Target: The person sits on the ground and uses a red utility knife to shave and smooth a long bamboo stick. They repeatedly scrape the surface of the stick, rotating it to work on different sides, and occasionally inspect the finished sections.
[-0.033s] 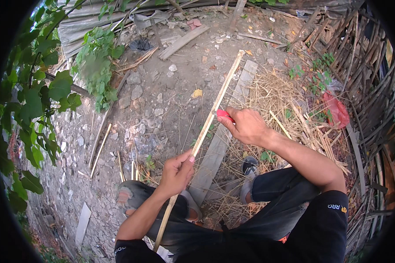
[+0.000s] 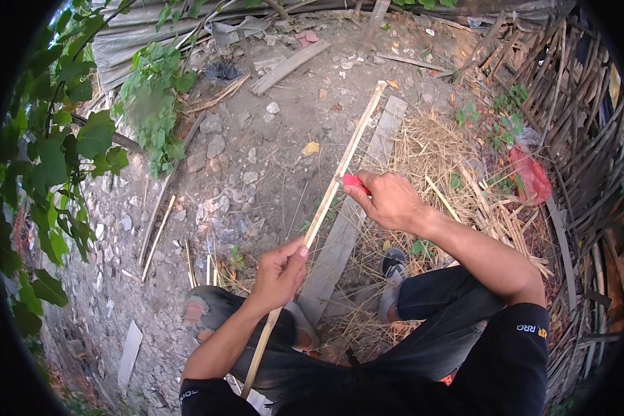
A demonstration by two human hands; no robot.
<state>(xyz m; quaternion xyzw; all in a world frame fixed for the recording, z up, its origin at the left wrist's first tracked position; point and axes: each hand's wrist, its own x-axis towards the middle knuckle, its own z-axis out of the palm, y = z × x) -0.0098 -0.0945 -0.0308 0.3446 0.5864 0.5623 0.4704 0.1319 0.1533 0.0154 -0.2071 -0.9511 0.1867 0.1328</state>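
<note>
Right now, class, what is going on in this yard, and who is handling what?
A person sits over bare, stony ground and works on a long bamboo strip. The left hand grips the strip low down, holding it slanted up and away. The right hand presses a red-handled tool, probably a knife, against the strip higher up; its blade is hidden. A grey plank lies beneath, dry straw on the right, and leafy vines on the left.
</note>
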